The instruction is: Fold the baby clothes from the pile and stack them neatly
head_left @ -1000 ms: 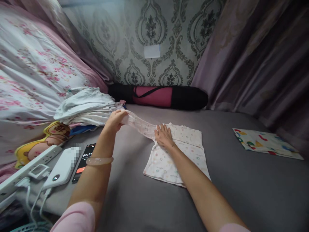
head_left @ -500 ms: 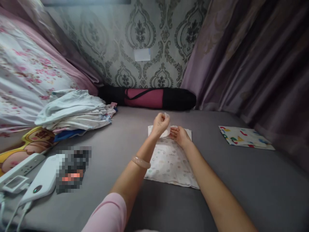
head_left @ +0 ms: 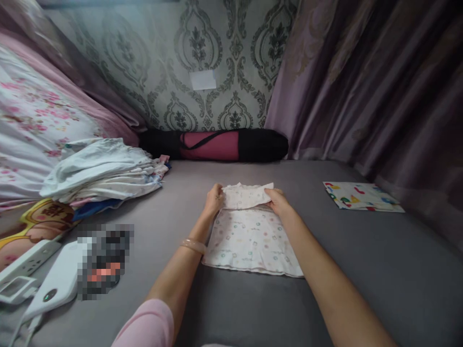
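Note:
A white garment [head_left: 253,241] with a small pastel print lies flat on the grey bed sheet [head_left: 231,308] in front of me. Its far end is folded over toward me as a band across the top. My left hand [head_left: 214,198] is closed on the left end of that band. At the band's right end, my right hand [head_left: 278,199] grips the cloth between thumb and fingers. The lower part of the garment rests on the sheet, its near edge fairly straight. A pale bangle [head_left: 194,246] sits on my left wrist.
To the right lies a folded cloth with colourful shapes [head_left: 363,196]. A pile of clothes [head_left: 97,168] is at the left, near a yellow cartoon cushion [head_left: 47,217], a power strip [head_left: 31,260] and a white power bank [head_left: 58,279]. A black and pink long bag [head_left: 213,145] lies along the wall.
My hands have moved apart to the band's two ends. The cloth that was bunched up in my left hand is now spread across the top of the garment. The view has shifted slightly.

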{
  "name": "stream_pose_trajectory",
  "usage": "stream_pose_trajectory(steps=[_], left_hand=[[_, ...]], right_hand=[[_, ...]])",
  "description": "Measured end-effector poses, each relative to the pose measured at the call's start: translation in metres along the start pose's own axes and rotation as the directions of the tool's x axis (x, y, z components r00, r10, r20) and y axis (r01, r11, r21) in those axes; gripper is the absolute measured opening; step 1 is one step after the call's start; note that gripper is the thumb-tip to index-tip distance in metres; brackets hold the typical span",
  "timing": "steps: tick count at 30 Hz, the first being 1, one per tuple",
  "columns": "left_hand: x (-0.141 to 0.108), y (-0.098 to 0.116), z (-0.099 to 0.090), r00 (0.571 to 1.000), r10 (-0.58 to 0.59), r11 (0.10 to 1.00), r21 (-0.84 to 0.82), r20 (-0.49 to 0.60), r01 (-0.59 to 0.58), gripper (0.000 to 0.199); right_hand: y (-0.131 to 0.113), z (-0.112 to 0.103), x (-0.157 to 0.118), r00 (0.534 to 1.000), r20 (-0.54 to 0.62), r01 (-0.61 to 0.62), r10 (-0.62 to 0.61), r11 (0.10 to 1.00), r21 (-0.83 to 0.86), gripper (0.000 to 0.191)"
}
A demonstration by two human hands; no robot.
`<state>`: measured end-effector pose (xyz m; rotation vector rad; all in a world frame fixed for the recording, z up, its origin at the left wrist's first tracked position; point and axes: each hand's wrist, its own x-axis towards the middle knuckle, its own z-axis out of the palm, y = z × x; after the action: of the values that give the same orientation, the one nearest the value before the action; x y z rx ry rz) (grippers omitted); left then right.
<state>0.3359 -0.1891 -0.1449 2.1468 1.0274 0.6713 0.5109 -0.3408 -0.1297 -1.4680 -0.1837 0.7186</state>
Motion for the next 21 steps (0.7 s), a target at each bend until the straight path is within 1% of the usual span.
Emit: stream_pose_trajectory(steps=[1,3,4,6,8,9,10,11,12,13,14,15,16,18,21], left_hand=[[-0.002,-0.002,0.001,1.0,0.02,1.0,0.006,0.019,-0.02,0.036],[-0.007,-0.005,0.005,0.99,0.12,0.992,0.039,0.078,-0.123,0.039],[-0.009,-0.005,0.007,0.977,0.18,0.981,0.055,0.112,-0.187,0.039],[-0.011,-0.006,0.011,0.937,0.299,0.944,0.084,0.181,-0.318,0.039],[-0.013,-0.007,0.015,0.901,0.366,0.909,0.119,0.233,-0.4,0.041],[-0.014,-0.008,0.016,0.887,0.378,0.893,0.148,0.263,-0.425,0.045],[-0.014,-0.009,0.017,0.873,0.382,0.875,0.187,0.301,-0.447,0.05],[-0.014,-0.01,0.018,0.864,0.373,0.858,0.229,0.339,-0.46,0.054],[-0.014,-0.011,0.018,0.86,0.349,0.847,0.267,0.372,-0.459,0.057],[-0.015,-0.012,0.018,0.859,0.321,0.839,0.301,0.398,-0.453,0.06],[-0.015,-0.012,0.017,0.859,0.294,0.833,0.328,0.418,-0.445,0.063],[-0.015,-0.012,0.016,0.86,0.271,0.83,0.348,0.432,-0.436,0.064],[-0.015,-0.012,0.015,0.86,0.252,0.827,0.362,0.445,-0.43,0.065],[-0.015,-0.009,0.011,0.854,0.226,0.821,0.381,0.469,-0.426,0.066],[-0.017,-0.002,0.007,0.847,0.202,0.805,0.41,0.491,-0.43,0.063]], right_hand=[[0.001,-0.002,0.0,1.0,-0.019,0.022,-0.022,0.999,-0.038,0.01],[0.002,-0.007,0.001,0.996,-0.056,0.054,-0.062,0.988,-0.143,0.013],[0.002,-0.011,0.001,0.994,-0.071,0.071,-0.086,0.977,-0.199,0.014],[0.002,-0.017,0.001,0.986,-0.098,0.098,-0.135,0.944,-0.314,0.016],[0.001,-0.023,-0.001,0.976,-0.124,0.116,-0.181,0.905,-0.41,0.018],[0.001,-0.025,-0.003,0.968,-0.125,0.132,-0.219,0.862,-0.49,0.02],[0.001,-0.026,-0.005,0.957,-0.108,0.154,-0.268,0.79,-0.594,0.023],[0.001,-0.028,-0.008,0.946,-0.071,0.176,-0.317,0.685,-0.707,0.026],[0.002,-0.029,-0.011,0.934,-0.02,0.194,-0.357,0.554,-0.81,0.029],[0.002,-0.029,-0.015,0.924,0.034,0.204,-0.38,0.417,-0.886,0.031],[0.002,-0.03,-0.018,0.919,0.075,0.202,-0.386,0.302,-0.932,0.031],[0.003,-0.031,-0.021,0.919,0.094,0.193,-0.382,0.231,-0.954,0.031],[0.003,-0.032,-0.024,0.921,0.097,0.177,-0.376,0.183,-0.967,0.031],[0.002,-0.035,-0.029,0.924,0.089,0.142,-0.373,0.117,-0.983,0.03],[-0.002,-0.037,-0.033,0.911,0.076,0.108,-0.406,0.057,-0.993,0.038]])
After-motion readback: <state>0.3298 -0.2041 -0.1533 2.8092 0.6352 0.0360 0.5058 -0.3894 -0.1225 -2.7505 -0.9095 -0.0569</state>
